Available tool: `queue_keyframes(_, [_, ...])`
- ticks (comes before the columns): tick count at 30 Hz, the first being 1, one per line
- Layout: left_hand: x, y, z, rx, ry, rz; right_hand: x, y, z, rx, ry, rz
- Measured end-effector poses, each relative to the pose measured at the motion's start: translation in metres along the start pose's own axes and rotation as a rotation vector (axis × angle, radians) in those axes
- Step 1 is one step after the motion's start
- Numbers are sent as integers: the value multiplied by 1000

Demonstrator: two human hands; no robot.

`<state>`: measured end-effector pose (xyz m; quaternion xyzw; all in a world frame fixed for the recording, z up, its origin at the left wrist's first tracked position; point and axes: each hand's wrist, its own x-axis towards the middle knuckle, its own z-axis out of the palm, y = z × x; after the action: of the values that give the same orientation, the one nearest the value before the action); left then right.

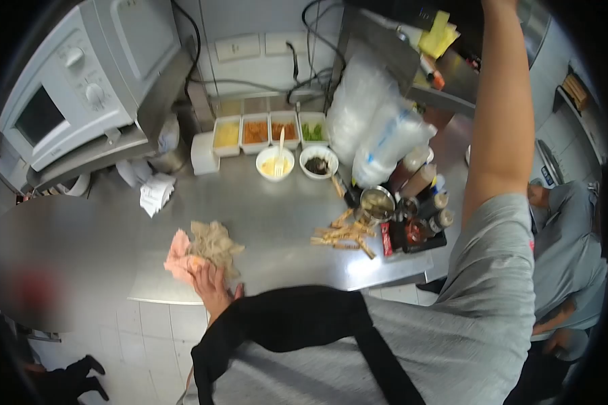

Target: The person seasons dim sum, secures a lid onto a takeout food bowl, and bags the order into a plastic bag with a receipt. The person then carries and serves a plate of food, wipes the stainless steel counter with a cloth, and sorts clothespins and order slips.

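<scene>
My left hand (213,285) lies on a crumpled pink cloth (180,255) at the front left of the steel table (263,226). Its fingers are spread over the cloth, with the thumb apart. Against the pink cloth, just beyond my fingers, is a bunched beige cloth (213,243). My right arm reaches up past the top edge at the right, toward the shelf; the hand itself is outside the picture, so what it touches is hidden.
Food trays (255,135) and two white bowls (275,164) line the back. Plastic bags (385,148), bottles (422,181), a metal cup (377,204) and wooden clips (344,235) are at the right. A microwave (64,88) is upper left. Other people (567,250) stand right.
</scene>
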<state>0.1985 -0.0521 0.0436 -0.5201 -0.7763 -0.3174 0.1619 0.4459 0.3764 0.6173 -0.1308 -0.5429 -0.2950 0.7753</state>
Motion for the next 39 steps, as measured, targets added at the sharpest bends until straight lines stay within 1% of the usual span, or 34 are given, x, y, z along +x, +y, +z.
queue_keyframes(1, [1, 0, 1, 22, -3, -2, -29, -44, -25, 302, -97, 90])
queue_keyframes(2, [1, 1, 1, 43, 1, -1, -69, -93, -53, 500, -217, 180])
queue_keyframes(4, [-1, 1, 2, 37, -10, -17, -164, -137, -106, 439, -764, 83])
queue_keyframes(5, [-1, 1, 2, 34, -10, -22, -208, -162, -125, 623, -1013, 213])
queue_keyframes(6, [0, 3, 3, 20, -4, -47, -267, -175, -137, 581, -1356, 187])
queue_keyframes(7, [0, 5, 4, 7, 1, -70, -332, -174, -150, 459, -1795, 41])
queue_keyframes(8, [-1, 5, 3, -6, 5, -90, -375, -178, -165, 386, -2001, 69])
queue_keyframes(9, [0, 4, 2, 15, 5, -75, -407, -180, -181, 283, -2054, 156])
queue_keyframes(10, [1, 4, 2, 33, 4, -60, -428, -179, -188, 161, -2143, 183])
queue_keyframes(12, [0, 5, 2, 51, -1, -39, -464, -177, -195, -145, -1987, 132])
queue_keyframes(13, [0, 4, 3, 53, -3, -30, -463, -179, -193, -290, -1897, 106])
queue_keyframes(14, [1, 2, 2, 57, -6, -19, -459, -179, -187, -351, -2066, 173])
queue_keyframes(17, [0, 2, 2, 27, -29, -33, -460, -188, -194, -306, -2089, 168])
queue_keyframes(18, [0, 2, 2, 40, -26, -22, -479, -190, -205, -230, -1896, 130])
queue_keyframes(21, [-1, 2, 2, 54, -31, 22, -484, -204, -212, 41, -1740, 410])
queue_keyframes(25, [1, -1, 1, 48, -42, 51, -465, -220, -224, 306, -1644, 501])
queue_keyframes(28, [4, 0, -2, -4, -54, 64, -454, -204, -246, 127, -1463, 588])
queue_keyframes(31, [3, -3, -9, -66, -87, 92, -439, -180, -276, 184, -1299, 593])
queue_keyframes(33, [4, -6, -11, -160, -118, 126, -417, -180, -303, 80, -1192, 756])
queue_keyframes(34, [5, -6, -11, -235, -135, 146, -410, -178, -320, -5, -1163, 699])
queue_keyframes(35, [8, -4, -12, -311, -152, 163, -407, -174, -338, -90, -1233, 725])
queue_keyframes(37, [29, 12, -8, -388, -221, 266, -409, -177, -365, -216, -1271, 653])
queue_keyframes(39, [63, 39, 0, -474, -298, 337, -425, -180, -388, -198, -1282, 697])
